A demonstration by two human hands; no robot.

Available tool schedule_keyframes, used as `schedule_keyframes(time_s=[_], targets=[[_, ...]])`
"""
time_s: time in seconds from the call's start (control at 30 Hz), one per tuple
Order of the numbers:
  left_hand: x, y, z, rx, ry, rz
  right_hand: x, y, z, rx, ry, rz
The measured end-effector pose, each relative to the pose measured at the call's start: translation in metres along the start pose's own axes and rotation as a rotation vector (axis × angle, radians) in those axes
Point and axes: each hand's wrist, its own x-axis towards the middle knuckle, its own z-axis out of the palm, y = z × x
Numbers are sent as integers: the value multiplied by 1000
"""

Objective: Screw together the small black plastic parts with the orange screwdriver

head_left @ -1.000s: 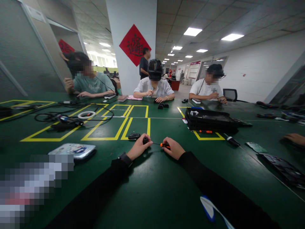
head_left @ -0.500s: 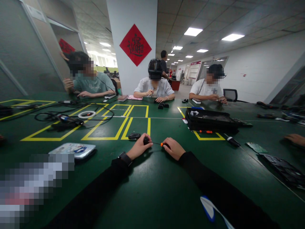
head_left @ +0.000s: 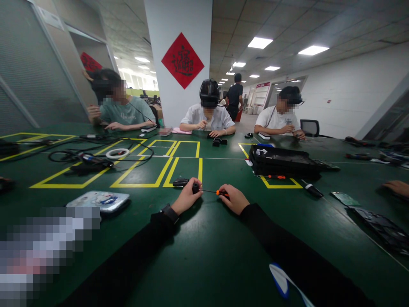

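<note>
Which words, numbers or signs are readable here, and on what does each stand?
"招財進寶", merged into one character: red diamond poster on pillar.
Second red poster: too blurred.
Green T-shirt lettering: too blurred.
Red-edged board: too small.
Screwdriver: no readable marking.

I work in fairly dim light, the brightest spots being the white ceiling panels (head_left: 260, 43) at the upper right of the frame and a washed-out glow left of the upper centre. A soft sheen lies on the dark green table (head_left: 204, 260), with a faint shadow beneath my left hand (head_left: 187, 199). The wide view stretches my black sleeves (head_left: 128, 260) toward the bottom edge, fine detail looks soft, and coarse pixel blocks mask the lower left
</note>
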Motion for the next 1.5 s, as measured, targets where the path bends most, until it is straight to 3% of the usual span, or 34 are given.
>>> schedule_keyframes(time_s=[0.53, 0.9, 1.5], targets=[[-2, 1, 1, 61, -2, 48, -2, -2, 0, 87, -2, -21], [0, -1, 0, 15, 4, 20, 0, -4, -4, 5, -6, -113], [1, -6, -3, 11, 71, -24, -3, -9, -7, 14, -10, -24]])
